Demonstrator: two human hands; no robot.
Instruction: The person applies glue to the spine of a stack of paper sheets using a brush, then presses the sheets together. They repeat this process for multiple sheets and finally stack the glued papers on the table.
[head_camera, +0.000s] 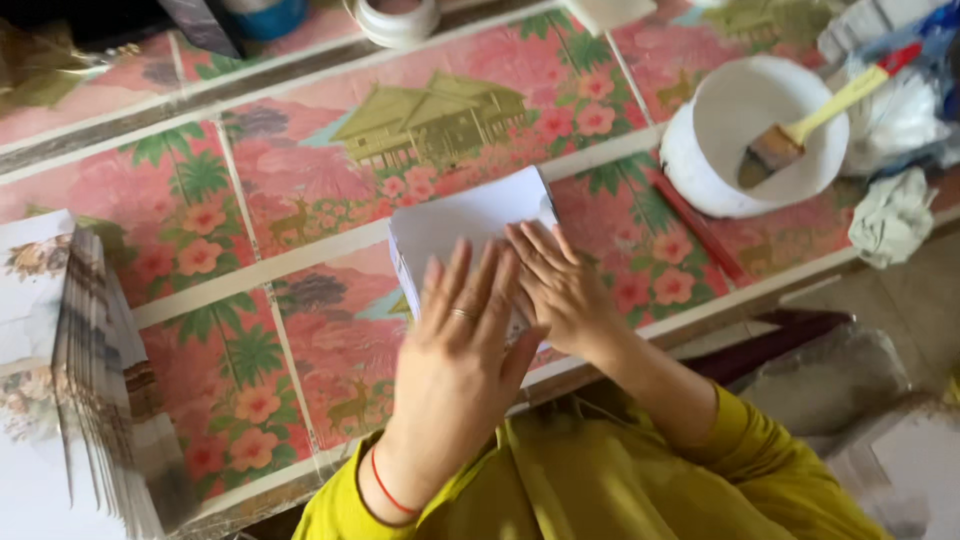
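A white folded paper piece (455, 222) lies on a table covered with pink flowered picture sheets (300, 180). My left hand (460, 350), with a ring and a red thread at the wrist, presses flat on the paper's near part, fingers spread. My right hand (562, 285) lies flat beside it on the paper's right edge, fingers pointing up and left. Both hands press down; neither grips anything. The near half of the paper is hidden under my hands.
A white bowl (700, 150) with a yellow-handled brush (800, 130) stands at the right. A crumpled rag (893, 215) lies beyond it. A fanned stack of paper sheets (100, 380) sits at the left. A tape roll (398, 18) lies at the top.
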